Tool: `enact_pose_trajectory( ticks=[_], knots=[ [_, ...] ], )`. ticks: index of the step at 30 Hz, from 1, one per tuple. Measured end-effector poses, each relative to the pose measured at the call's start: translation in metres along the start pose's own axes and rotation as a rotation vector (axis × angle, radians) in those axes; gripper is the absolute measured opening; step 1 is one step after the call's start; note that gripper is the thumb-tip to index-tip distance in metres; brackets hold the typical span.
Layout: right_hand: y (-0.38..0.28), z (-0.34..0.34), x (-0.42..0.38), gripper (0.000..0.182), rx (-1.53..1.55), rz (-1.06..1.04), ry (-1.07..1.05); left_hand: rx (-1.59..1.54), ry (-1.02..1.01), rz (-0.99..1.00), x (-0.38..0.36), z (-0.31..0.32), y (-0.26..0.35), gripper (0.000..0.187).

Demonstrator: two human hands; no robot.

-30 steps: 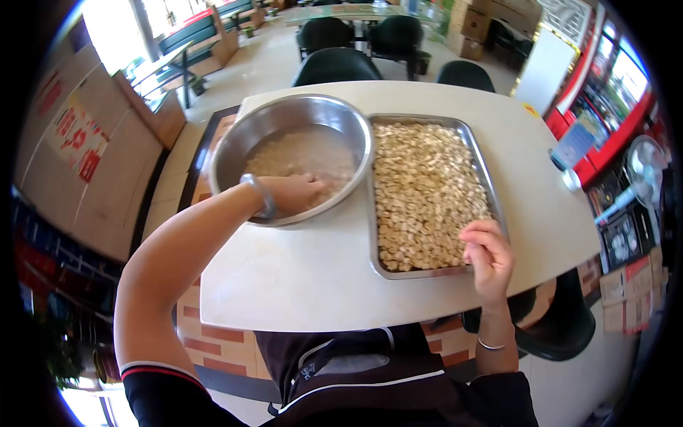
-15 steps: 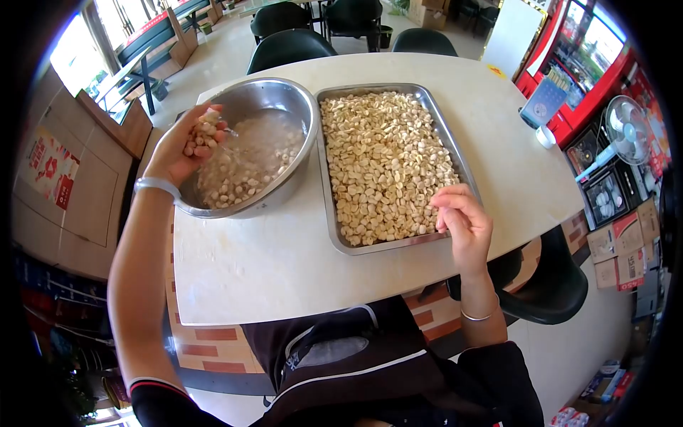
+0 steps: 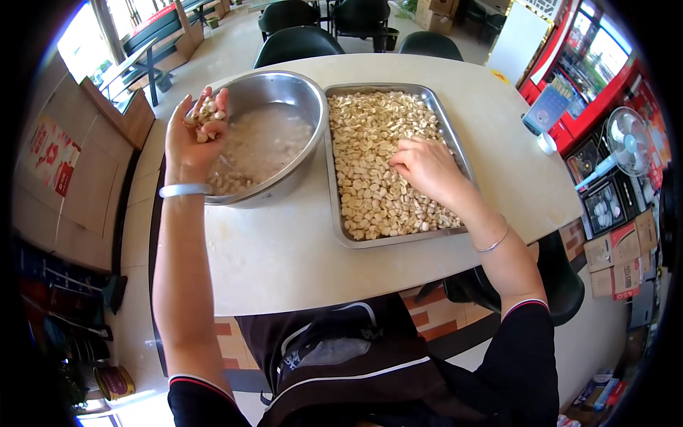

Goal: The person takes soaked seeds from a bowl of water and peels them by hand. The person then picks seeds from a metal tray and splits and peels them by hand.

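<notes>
My left hand (image 3: 193, 148) is raised over the near left rim of a round metal bowl (image 3: 274, 84), palm up. Its curled fingers cup a handful of pale lotus seeds (image 3: 208, 114). Cloudy water (image 3: 270, 135) fills much of the bowl, with more seeds dimly visible in it. To the right, a rectangular metal tray (image 3: 384, 87) holds a thick layer of seeds (image 3: 363, 171), many of them split into halves. Over the right part of this layer is my right hand (image 3: 430, 169), back up, thumb and fingers drawn together. Anything between those fingertips is hidden.
Bowl and tray stand side by side on a pale table (image 3: 284, 277) with a rounded right end. Dark chairs (image 3: 299, 46) stand at its far side, another (image 3: 562, 285) at the near right. A small white round object (image 3: 546, 143) sits at the right edge, near a fan (image 3: 626, 142).
My right hand has moved from the tray's near right corner up and left over the seeds. My left hand still holds its handful, now more upright. The view has shifted slightly.
</notes>
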State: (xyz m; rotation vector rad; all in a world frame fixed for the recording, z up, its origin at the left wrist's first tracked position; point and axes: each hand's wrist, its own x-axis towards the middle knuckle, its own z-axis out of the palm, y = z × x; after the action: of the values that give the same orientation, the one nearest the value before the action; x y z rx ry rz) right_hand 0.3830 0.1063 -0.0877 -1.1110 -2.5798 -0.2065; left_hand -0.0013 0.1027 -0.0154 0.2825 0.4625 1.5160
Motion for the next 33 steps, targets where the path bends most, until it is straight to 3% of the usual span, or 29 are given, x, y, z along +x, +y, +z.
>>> enact_pose_trajectory(
  ticks=[1, 4, 7, 8, 10, 12, 13, 14, 16, 18, 19, 21, 24, 25, 27, 30, 33],
  knots=[
    [-0.002, 0.001, 0.003, 0.005, -0.025, -0.015, -0.011, -0.034, 0.022, 0.024, -0.001, -0.002, -0.002, 0.026],
    [-0.006, 0.001, 0.007, 0.01, -0.145, -0.081, -0.028, -0.263, -0.166, -0.086, 0.018, -0.03, 0.0, 0.027],
    [-0.004, -0.016, 0.017, 0.012, 0.21, 0.189, -0.111, -0.522, -0.144, -0.056, 0.009, -0.019, -0.006, 0.031],
    [-0.005, -0.024, 0.025, 0.014, 0.411, 0.29, -0.006, -0.577, -0.089, 0.016, 0.001, -0.006, -0.011, 0.031],
    [-0.021, -0.042, 0.056, 0.018, 0.64, 0.282, 0.237, -0.651, 0.014, 0.118, -0.008, 0.011, -0.018, 0.029],
    [-0.047, -0.053, 0.099, 0.021, 0.851, 0.114, 0.175, -0.558, -0.029, 0.09, 0.0, -0.009, -0.015, 0.024],
    [-0.065, -0.054, 0.121, 0.016, 0.892, -0.006, 0.035, -0.509, -0.053, 0.084, 0.005, -0.02, -0.012, 0.022],
    [-0.085, -0.055, 0.138, 0.017, 0.847, -0.03, -0.138, -0.438, -0.03, 0.076, 0.009, -0.027, -0.008, 0.018],
    [-0.099, -0.008, 0.179, 0.014, 0.418, -0.302, -0.239, -0.503, 0.007, 0.083, 0.005, -0.029, -0.005, 0.025],
    [-0.115, 0.018, 0.202, 0.018, 0.163, -0.183, -0.422, -0.51, -0.012, 0.093, 0.002, -0.036, -0.003, 0.026],
    [-0.123, 0.021, 0.208, 0.017, 0.076, -0.227, -0.457, -0.518, 0.012, 0.088, 0.002, -0.037, -0.002, 0.027],
    [-0.136, 0.015, 0.205, 0.015, -0.019, -0.284, -0.721, -0.457, 0.014, 0.088, 0.001, -0.035, 0.0, 0.019],
    [-0.137, 0.006, 0.208, 0.014, 0.263, -0.164, -0.646, -0.3, 0.083, 0.145, -0.005, -0.026, 0.0, 0.017],
    [-0.137, -0.005, 0.212, 0.015, 0.138, -0.126, -0.645, -0.249, 0.089, 0.158, -0.006, -0.024, -0.001, 0.018],
    [-0.127, -0.023, 0.208, 0.017, 0.092, -0.187, -0.307, -0.259, 0.075, 0.084, -0.003, -0.021, 0.0, 0.013],
    [-0.105, -0.041, 0.213, 0.017, 0.307, -0.286, -0.141, -0.131, 0.026, 0.037, 0.009, -0.014, 0.007, 0.013],
    [-0.105, -0.07, 0.21, 0.018, 0.516, -0.21, 0.079, 0.186, -0.112, 0.098, 0.013, 0.007, 0.024, 0.016]
  ],
)
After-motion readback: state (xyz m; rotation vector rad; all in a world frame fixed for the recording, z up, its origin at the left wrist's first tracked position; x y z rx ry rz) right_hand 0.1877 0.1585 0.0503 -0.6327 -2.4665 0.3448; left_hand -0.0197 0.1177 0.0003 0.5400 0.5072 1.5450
